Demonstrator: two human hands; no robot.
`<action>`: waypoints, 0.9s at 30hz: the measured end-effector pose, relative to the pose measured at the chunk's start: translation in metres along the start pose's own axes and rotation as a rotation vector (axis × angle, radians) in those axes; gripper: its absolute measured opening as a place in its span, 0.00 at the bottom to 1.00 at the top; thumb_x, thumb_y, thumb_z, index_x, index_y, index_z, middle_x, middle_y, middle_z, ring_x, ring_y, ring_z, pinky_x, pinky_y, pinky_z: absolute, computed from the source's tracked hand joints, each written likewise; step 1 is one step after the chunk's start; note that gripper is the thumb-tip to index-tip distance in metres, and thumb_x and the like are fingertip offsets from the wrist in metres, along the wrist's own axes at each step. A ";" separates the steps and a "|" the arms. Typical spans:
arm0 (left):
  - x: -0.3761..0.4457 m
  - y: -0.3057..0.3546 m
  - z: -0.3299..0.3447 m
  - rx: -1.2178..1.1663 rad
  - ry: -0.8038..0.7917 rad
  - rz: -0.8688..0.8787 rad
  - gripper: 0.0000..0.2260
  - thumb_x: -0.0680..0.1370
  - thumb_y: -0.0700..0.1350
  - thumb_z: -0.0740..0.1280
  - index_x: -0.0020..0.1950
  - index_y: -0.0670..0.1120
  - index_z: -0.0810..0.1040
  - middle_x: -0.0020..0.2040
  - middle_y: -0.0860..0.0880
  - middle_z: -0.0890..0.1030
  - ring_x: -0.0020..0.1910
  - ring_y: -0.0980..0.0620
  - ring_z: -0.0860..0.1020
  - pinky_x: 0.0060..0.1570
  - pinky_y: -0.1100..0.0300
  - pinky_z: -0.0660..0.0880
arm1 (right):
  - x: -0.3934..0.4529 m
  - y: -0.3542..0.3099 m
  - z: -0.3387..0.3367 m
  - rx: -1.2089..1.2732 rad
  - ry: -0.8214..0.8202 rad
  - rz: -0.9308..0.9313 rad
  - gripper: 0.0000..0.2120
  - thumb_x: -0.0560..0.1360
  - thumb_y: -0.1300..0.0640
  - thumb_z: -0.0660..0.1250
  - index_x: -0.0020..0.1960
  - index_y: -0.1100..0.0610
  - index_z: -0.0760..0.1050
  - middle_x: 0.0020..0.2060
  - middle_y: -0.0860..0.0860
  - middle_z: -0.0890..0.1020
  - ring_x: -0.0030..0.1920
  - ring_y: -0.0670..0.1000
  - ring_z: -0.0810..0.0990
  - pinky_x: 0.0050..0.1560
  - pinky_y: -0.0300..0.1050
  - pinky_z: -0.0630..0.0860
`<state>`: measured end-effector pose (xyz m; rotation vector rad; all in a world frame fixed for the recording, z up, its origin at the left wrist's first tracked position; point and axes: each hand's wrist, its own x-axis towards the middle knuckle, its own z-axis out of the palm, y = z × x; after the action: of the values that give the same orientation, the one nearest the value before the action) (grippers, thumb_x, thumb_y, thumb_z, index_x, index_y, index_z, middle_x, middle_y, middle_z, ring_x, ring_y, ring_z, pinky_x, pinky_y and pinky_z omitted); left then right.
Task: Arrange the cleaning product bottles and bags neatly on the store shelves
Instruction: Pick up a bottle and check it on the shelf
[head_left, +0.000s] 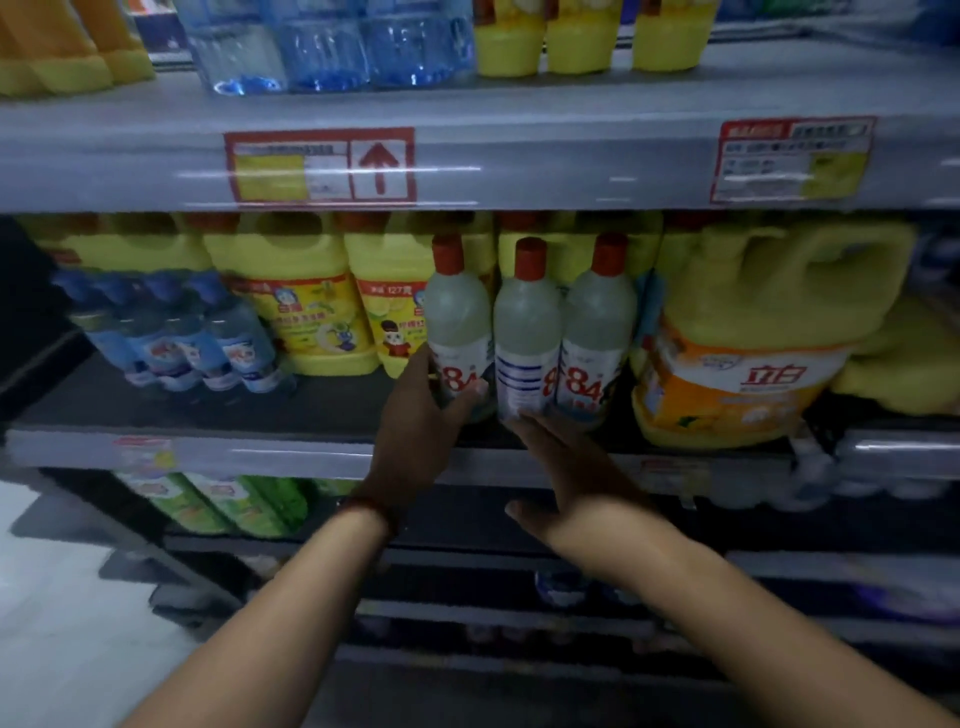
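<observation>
Three pale bottles with red caps and "84" labels stand side by side at the front of the middle shelf (311, 410). My left hand (421, 431) grips the base of the left bottle (457, 317), thumb across its front. The middle bottle (527, 322) stands upright with the straight fingertips of my right hand (566, 467) touching its base. Close against it on the right is the third bottle (597, 322). Both forearms reach up from the bottom of the view.
Yellow detergent jugs (296, 306) fill the shelf behind, with a large yellow-and-orange jug (753, 343) at right and small blue-capped bottles (171, 332) at left. Blue and yellow bottles stand on the upper shelf (571, 156). Green packs (218, 504) lie below.
</observation>
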<state>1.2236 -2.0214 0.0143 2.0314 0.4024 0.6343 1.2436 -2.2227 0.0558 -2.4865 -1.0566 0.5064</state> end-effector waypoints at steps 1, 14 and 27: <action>-0.005 0.001 -0.004 -0.015 -0.007 0.006 0.22 0.77 0.52 0.74 0.68 0.53 0.73 0.60 0.59 0.81 0.58 0.59 0.79 0.58 0.56 0.78 | -0.004 -0.007 0.002 0.039 0.028 0.033 0.40 0.80 0.46 0.67 0.82 0.44 0.46 0.82 0.43 0.46 0.81 0.47 0.44 0.79 0.42 0.48; -0.149 0.027 -0.093 -0.464 -0.366 -0.050 0.23 0.69 0.57 0.75 0.61 0.50 0.78 0.55 0.52 0.85 0.54 0.55 0.84 0.53 0.59 0.80 | -0.082 -0.098 0.071 0.800 0.328 0.074 0.33 0.68 0.62 0.77 0.68 0.45 0.71 0.57 0.44 0.84 0.58 0.43 0.83 0.58 0.43 0.80; -0.201 0.016 -0.079 -1.188 -0.558 -0.935 0.33 0.80 0.62 0.58 0.72 0.36 0.71 0.59 0.36 0.75 0.59 0.37 0.75 0.65 0.38 0.73 | -0.155 -0.109 0.149 0.939 0.289 0.462 0.38 0.68 0.58 0.80 0.71 0.41 0.65 0.56 0.43 0.81 0.50 0.42 0.85 0.43 0.38 0.81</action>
<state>1.0151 -2.0782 0.0063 0.6601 0.4237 -0.2816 1.0077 -2.2362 0.0075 -1.8269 -0.0474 0.5711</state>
